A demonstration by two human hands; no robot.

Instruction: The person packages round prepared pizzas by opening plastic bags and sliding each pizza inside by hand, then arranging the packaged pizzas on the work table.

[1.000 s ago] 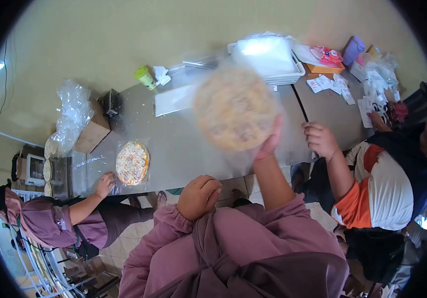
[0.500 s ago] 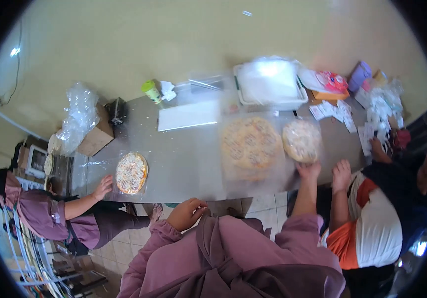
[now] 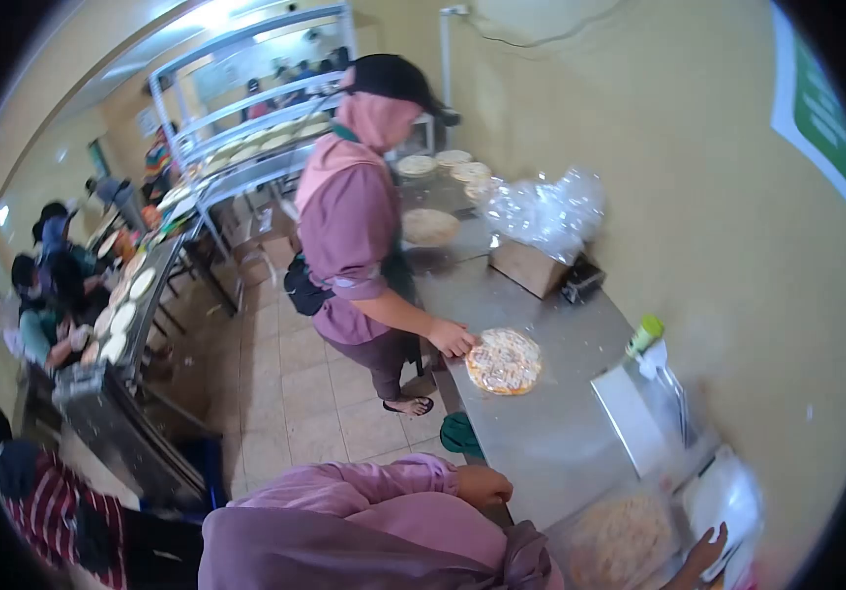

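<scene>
My left hand [image 3: 485,486] is curled closed at the table's front edge, with nothing visible in it. Lower right, my right hand [image 3: 706,551] has its fingers apart, above the white plastic bags [image 3: 723,497]. Beside it lies a bagged pizza [image 3: 620,536], blurred and partly cut off by the frame. Farther along the table is a topped pizza [image 3: 504,362] on clear plastic. A co-worker's hand [image 3: 453,337] touches its left edge.
On the metal table [image 3: 541,447] are a white tray [image 3: 632,418], a green-capped bottle [image 3: 645,334] and a cardboard box [image 3: 526,268] under clear plastic bags [image 3: 546,211]. A co-worker [image 3: 354,226] stands at the far side. Other people work at a left table with pizza bases [image 3: 123,318].
The view has swung left, bringing the co-worker and the room behind into sight. My right hand has left the smaller bagged pizza's edge and now has its fingers spread. My left hand stays near the table edge.
</scene>
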